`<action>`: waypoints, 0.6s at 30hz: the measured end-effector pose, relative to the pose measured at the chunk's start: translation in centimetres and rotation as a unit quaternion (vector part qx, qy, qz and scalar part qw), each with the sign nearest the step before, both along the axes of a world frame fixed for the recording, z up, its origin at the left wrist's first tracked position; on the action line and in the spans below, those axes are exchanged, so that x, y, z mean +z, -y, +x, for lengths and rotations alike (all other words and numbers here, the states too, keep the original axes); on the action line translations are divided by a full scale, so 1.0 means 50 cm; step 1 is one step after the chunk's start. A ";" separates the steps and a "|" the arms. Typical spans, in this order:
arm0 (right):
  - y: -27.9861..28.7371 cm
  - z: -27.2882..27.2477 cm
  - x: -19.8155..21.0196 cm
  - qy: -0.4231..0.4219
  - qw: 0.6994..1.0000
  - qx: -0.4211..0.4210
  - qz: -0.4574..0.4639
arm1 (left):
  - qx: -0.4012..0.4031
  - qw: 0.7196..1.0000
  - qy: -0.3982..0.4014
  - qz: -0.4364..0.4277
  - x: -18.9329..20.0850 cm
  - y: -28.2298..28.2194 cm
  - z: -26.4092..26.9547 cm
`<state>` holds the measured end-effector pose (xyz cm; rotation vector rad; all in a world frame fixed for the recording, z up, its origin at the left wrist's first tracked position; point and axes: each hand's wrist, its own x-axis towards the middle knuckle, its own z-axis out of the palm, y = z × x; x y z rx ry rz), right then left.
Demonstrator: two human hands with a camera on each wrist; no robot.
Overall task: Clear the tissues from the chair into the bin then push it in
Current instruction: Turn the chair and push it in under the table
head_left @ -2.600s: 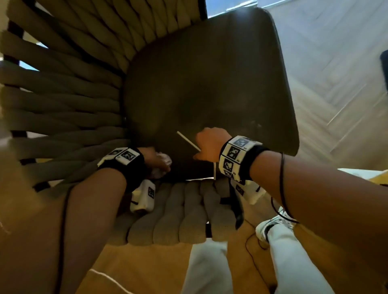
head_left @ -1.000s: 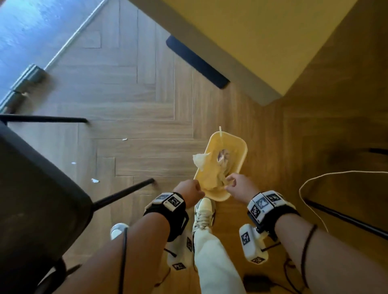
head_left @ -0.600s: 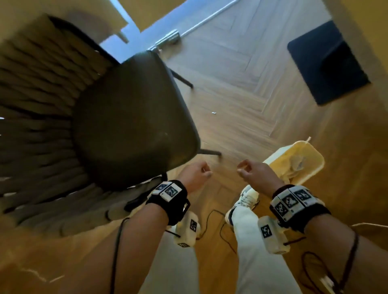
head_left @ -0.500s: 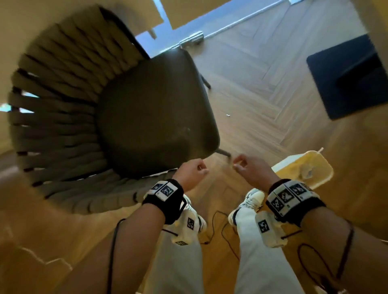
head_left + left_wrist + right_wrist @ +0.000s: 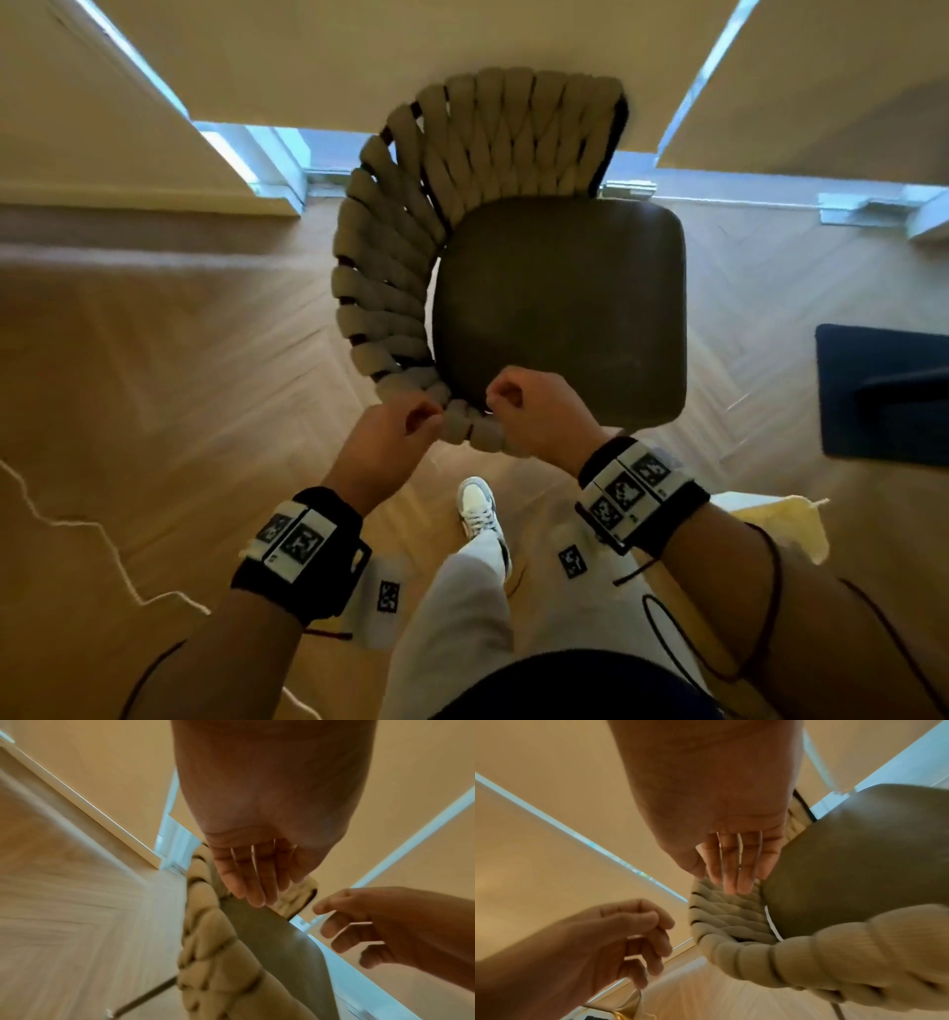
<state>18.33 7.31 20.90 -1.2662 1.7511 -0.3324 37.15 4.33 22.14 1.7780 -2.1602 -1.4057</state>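
The chair [image 5: 560, 313] stood on the wooden floor [image 5: 154, 390] in front of the person, with its dark seat turned to the right and its woven rope backrest [image 5: 390, 277] curving around the left and far sides. The near end of this backrest came down to the two hands. The left hand [image 5: 390, 437] was just at the left of the rope end, with the fingers loosely curled; in the right wrist view its fingers [image 5: 652, 939] were bent and held nothing, and I could not tell if they touched the rope. The right hand [image 5: 539, 411] was over the near edge of the seat, just beside the rope end, also loosely curled. In the left wrist view its fingers [image 5: 342, 931] were bent with gaps between them and they were around nothing. No tissue was seen on the seat. The yellow bin [image 5: 780, 519] was on the floor at the right, behind the right forearm, mostly hidden, so its content could not be seen. A dark blue mat [image 5: 883, 390] lay on the floor further right, well apart from the chair. One white shoe [image 5: 477, 509] of the person stood between the two wrists.
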 end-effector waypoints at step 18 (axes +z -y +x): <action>0.550 0.262 -0.099 -0.024 0.998 -0.051 0.011 | -0.111 0.983 0.137 -0.053 -0.010 0.538 0.366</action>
